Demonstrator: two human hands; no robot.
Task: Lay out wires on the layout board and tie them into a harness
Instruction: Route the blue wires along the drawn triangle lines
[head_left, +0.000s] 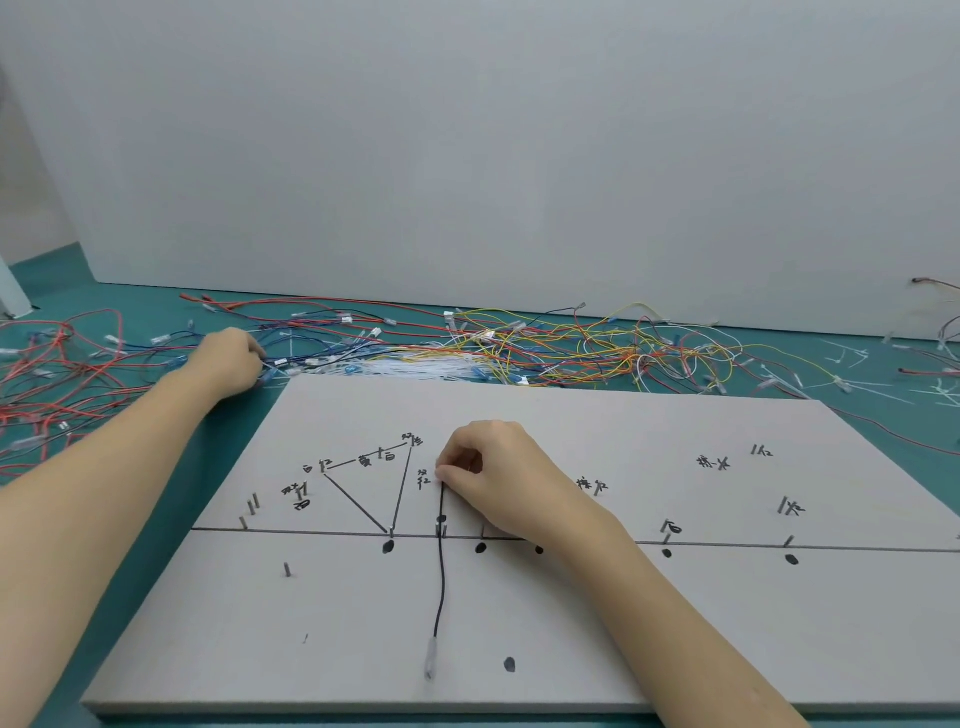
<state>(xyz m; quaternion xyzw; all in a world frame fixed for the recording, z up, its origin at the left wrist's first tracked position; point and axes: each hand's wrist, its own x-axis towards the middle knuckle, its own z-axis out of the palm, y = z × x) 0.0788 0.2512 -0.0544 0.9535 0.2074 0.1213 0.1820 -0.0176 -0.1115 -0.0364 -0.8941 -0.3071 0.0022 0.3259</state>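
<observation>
A teal work surface (156, 467) before a plain grey wall (467, 130) is shown. Under the right hand (498, 473) lies the grey layout board (675, 623), marked with handwritten, illegible characters. A thin black wire (441, 571) is pinched by its curled fingers. Loose multicoloured wires (519, 343) are gripped by the left hand (231, 361) beyond the board.

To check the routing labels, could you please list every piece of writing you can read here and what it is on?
All are handwritten on the layout board:
"白 红", at the triangle's left corner.
"黄", on its top line.
"白", on the same line.
"双红", beside the black wire.
"白", right of centre.
"1红", far right.
The remaining labels are too scrawled to read.
</observation>
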